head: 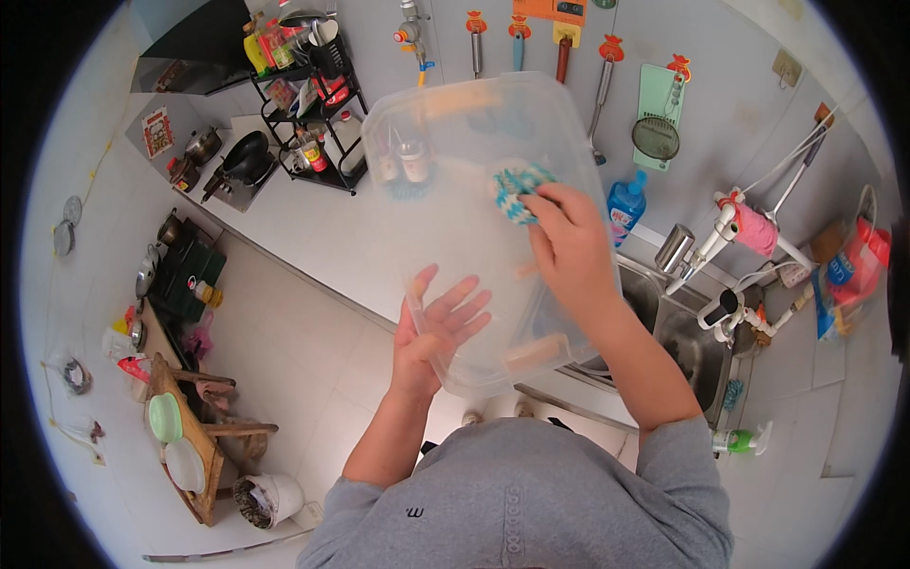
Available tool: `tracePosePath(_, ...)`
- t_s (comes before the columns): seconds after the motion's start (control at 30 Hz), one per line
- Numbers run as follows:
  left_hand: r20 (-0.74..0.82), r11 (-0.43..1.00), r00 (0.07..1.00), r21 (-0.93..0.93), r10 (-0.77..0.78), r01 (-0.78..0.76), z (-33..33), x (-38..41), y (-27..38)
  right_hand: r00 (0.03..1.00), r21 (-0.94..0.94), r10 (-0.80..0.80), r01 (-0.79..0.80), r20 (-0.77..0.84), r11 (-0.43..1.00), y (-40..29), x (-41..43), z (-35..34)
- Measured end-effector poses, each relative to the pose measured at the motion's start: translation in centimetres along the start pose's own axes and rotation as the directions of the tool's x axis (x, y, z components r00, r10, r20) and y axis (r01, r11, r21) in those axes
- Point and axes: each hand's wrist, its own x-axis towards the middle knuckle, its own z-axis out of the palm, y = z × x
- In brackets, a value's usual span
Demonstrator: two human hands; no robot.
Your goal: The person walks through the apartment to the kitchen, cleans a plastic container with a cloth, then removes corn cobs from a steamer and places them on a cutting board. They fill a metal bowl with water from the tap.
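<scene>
A translucent plastic container (pixel 462 242) is held tilted in front of me, above the worktop and the edge of the sink. My left hand (pixel 430 341) grips its lower left rim, and the spread fingers show through the clear plastic. In my right hand (pixel 572 249) is a bunched blue-and-white knitted dishcloth (pixel 519 192), against the upper right part of the container. Blurred bottles and the wall show through the plastic.
A steel double sink (pixel 693 355) with a white faucet lies to the right. Blue dish soap (pixel 627 206) stands behind it. A black rack (pixel 313 107) with bottles and a wok (pixel 249 156) are at the back left. Utensils hang on the wall. A wooden stool (pixel 192 441) and bucket (pixel 270 498) stand lower left.
</scene>
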Motion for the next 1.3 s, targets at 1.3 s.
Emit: tracePosePath(1.3,-0.175,0.965,0.951,-0.012,0.254,-0.260,0.3,1.5,0.2,0.928,-0.202,0.133,-0.064,0.348,0.977,0.5,-2.6,0.4)
